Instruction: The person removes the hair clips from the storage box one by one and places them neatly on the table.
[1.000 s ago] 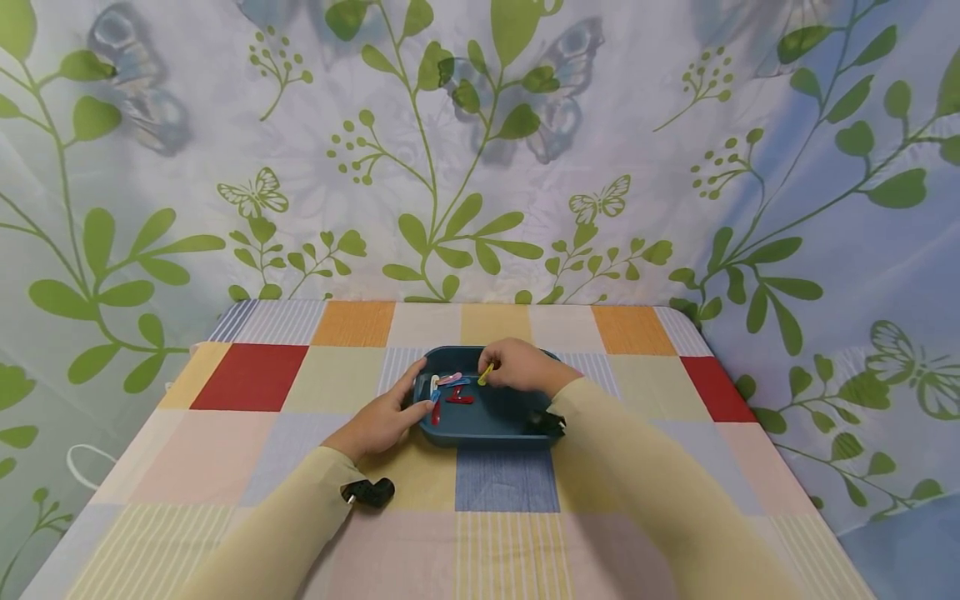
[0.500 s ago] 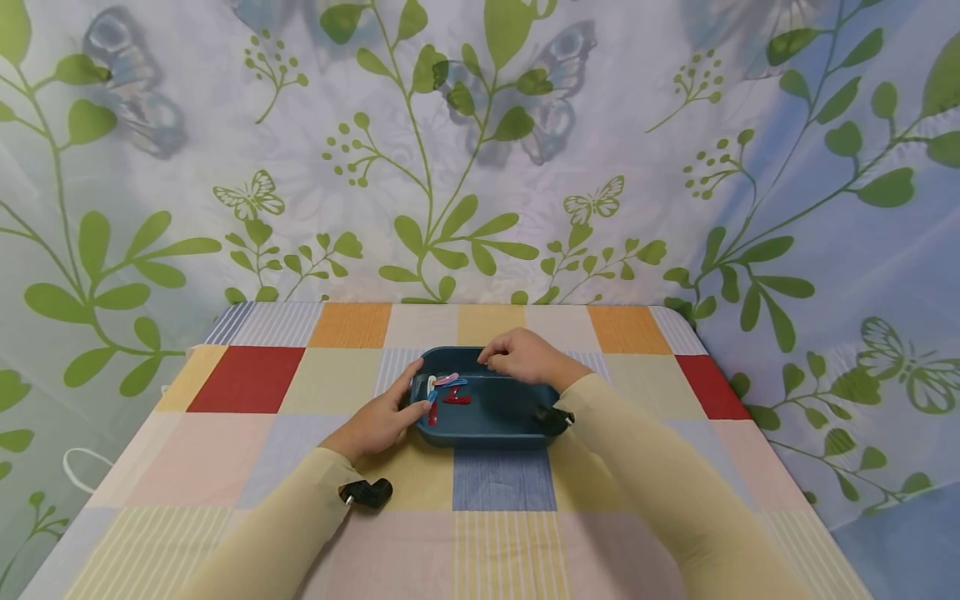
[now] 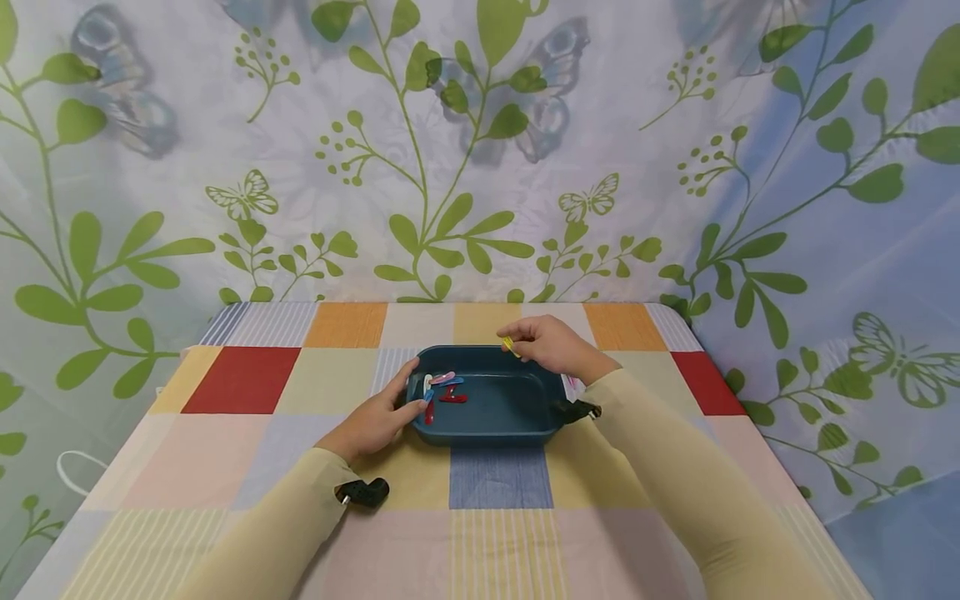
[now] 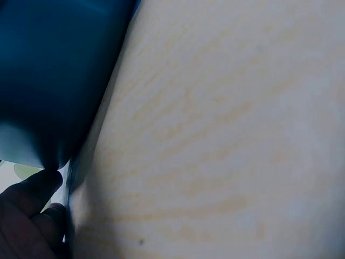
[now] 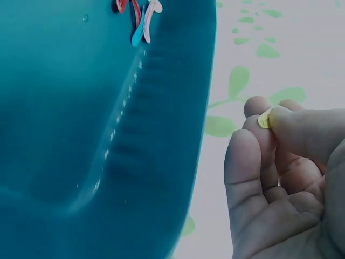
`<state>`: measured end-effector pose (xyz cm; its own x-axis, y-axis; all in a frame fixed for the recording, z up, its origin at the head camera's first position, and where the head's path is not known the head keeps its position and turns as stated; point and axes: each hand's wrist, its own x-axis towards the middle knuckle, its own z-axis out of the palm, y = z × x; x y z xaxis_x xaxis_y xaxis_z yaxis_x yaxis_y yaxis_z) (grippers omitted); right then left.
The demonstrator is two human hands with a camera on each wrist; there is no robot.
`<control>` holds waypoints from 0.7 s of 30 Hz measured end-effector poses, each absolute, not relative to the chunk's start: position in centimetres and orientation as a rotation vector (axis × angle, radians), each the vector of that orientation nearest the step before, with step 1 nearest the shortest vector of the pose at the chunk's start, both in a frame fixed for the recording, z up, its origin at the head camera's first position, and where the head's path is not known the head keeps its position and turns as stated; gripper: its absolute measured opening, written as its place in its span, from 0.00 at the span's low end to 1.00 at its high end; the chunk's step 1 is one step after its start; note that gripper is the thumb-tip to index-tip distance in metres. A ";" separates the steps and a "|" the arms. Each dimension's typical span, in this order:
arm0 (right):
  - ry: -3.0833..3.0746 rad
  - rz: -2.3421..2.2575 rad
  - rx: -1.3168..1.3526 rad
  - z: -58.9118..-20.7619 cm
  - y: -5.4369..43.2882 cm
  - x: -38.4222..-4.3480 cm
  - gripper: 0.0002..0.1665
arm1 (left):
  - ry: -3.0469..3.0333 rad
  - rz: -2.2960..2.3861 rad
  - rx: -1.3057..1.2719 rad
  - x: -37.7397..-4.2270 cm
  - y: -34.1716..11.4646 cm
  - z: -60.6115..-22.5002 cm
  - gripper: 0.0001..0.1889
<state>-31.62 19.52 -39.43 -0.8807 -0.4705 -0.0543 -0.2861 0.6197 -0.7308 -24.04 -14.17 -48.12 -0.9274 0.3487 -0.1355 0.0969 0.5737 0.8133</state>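
Note:
A dark blue tray lies on the table. My left hand holds its left side, the thumb over the rim and fingers along the outer wall; fingertips touch the tray in the left wrist view. My right hand is above the tray's far rim in the head view and pinches a small yellow hair clip between thumb and fingers. Much of this yellow clip is hidden by the thumb in the right wrist view. Inside the tray's left end lie several hair clips: red, blue, pink and white.
A patchwork cloth covers the table. Behind its far edge hangs a leaf-print curtain. Something pale pink shows just right of the tray, partly behind my right wrist. A white cord hangs at the left table edge.
My right hand has lifted the yellow hair clip from inside the tray and moved right, up over the far rim. My left hand has stayed on the tray's left side.

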 end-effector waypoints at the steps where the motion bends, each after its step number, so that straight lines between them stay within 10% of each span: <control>1: 2.596 -1.139 -0.604 -39.4 19.7 -31.6 0.21 | 2.527 1.281 0.367 -24.0 -14.2 -48.1 0.41; 21: 2.786 -1.159 -0.328 -39.9 25.9 -31.4 0.23 | 2.490 1.323 0.385 -24.2 -14.3 -48.3 0.41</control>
